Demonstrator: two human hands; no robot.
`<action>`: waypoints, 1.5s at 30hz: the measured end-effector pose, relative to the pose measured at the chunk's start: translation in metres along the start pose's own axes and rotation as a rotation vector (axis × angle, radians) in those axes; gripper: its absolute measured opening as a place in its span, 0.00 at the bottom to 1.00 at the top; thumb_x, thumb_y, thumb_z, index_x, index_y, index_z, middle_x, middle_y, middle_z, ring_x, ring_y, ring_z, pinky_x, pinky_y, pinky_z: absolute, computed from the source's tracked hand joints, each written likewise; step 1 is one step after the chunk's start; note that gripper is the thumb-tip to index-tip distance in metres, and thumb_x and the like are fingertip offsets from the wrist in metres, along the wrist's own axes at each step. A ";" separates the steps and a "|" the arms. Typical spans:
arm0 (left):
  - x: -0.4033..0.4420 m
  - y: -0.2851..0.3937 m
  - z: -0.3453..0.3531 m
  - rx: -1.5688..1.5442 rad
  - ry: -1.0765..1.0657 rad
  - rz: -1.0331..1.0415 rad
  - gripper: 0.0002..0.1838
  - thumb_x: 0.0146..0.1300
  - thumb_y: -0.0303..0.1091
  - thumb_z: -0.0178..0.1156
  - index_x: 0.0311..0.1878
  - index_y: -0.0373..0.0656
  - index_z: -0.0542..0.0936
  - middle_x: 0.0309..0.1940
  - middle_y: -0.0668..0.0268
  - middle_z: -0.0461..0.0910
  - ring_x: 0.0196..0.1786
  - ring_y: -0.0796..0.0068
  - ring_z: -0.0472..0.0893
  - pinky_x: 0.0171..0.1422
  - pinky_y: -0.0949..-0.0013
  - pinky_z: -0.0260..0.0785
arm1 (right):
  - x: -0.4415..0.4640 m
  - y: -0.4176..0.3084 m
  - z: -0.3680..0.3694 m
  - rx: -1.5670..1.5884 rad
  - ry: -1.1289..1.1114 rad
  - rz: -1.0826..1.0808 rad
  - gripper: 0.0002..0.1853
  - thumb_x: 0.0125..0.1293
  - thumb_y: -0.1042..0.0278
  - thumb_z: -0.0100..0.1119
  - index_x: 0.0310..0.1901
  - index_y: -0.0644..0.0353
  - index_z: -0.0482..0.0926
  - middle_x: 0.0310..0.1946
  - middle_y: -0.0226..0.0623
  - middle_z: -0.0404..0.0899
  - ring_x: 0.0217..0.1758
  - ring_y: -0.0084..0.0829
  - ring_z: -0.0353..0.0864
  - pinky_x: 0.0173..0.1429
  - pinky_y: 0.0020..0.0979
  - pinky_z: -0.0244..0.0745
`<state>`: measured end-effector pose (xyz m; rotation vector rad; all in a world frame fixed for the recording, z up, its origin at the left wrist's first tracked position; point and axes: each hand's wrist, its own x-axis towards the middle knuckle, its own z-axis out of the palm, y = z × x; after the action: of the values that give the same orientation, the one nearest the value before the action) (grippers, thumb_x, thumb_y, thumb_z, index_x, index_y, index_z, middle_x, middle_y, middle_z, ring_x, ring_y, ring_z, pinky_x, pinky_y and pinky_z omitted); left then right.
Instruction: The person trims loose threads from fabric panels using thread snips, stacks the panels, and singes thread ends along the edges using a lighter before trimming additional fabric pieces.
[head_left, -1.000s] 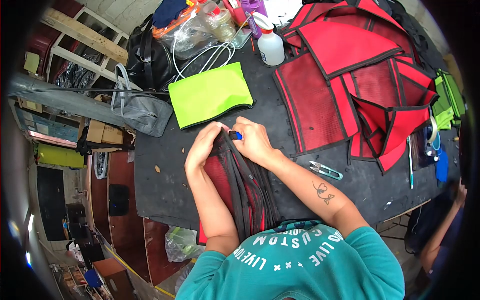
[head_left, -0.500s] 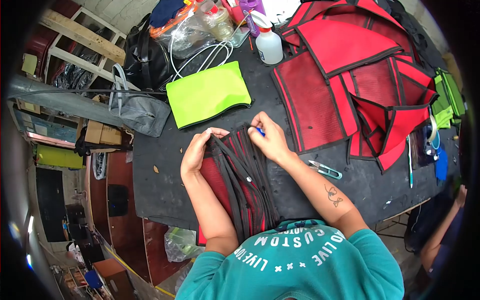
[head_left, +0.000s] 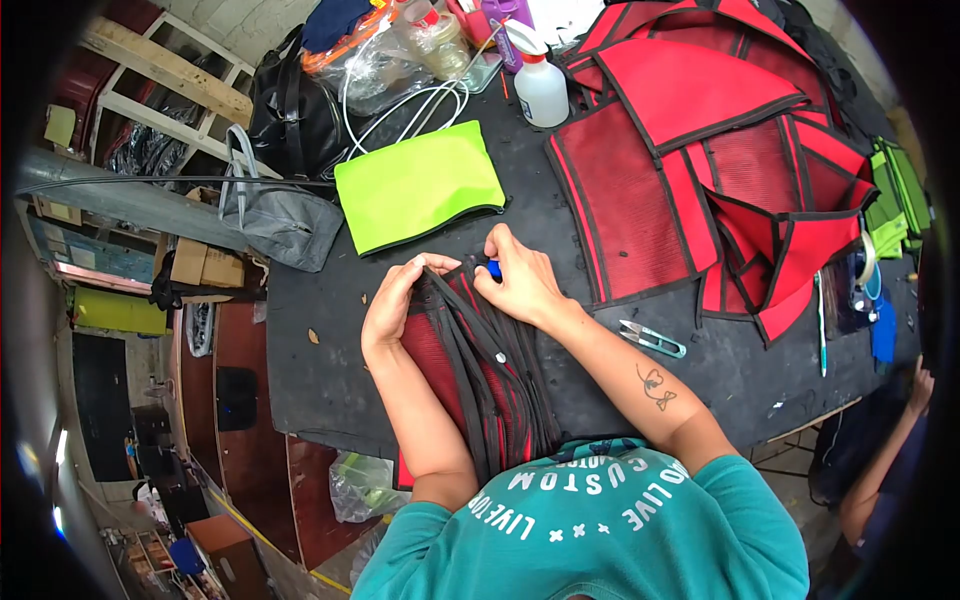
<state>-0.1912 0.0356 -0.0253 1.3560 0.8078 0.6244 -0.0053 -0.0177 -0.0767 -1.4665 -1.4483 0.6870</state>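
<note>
A thick stack of red mesh pieces with black edging (head_left: 485,375) lies between my forearms, its edges fanned like pages. My left hand (head_left: 396,300) is closed around the far left corner of the stack. Bent over the far edges of the stack, my right hand (head_left: 522,285) is closed, with a small blue object (head_left: 494,269) showing between thumb and fingers. Most of that blue object is hidden, so its kind cannot be told. Thread snips (head_left: 652,339) lie on the table to the right of my right forearm.
A lime-green zippered pouch (head_left: 420,190) lies beyond my hands. A white spray bottle (head_left: 541,88) stands behind it. More red mesh pieces (head_left: 640,210) are heaped on the right of the black table (head_left: 330,390). Another person's arm (head_left: 888,460) shows at far right.
My right hand has shifted left along the far edges of the stack, carrying the blue object. My left hand stays at its corner.
</note>
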 end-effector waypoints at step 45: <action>0.003 -0.002 0.008 0.115 0.033 -0.013 0.31 0.72 0.54 0.37 0.50 0.31 0.74 0.23 0.70 0.75 0.27 0.84 0.71 0.39 0.78 0.62 | 0.001 -0.005 -0.008 -0.022 0.096 -0.039 0.15 0.53 0.63 0.62 0.34 0.63 0.70 0.29 0.44 0.76 0.29 0.45 0.78 0.35 0.42 0.72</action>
<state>-0.1829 0.0327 -0.0280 1.4465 0.8897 0.5986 -0.0008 -0.0192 -0.0685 -1.4650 -1.4108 0.5702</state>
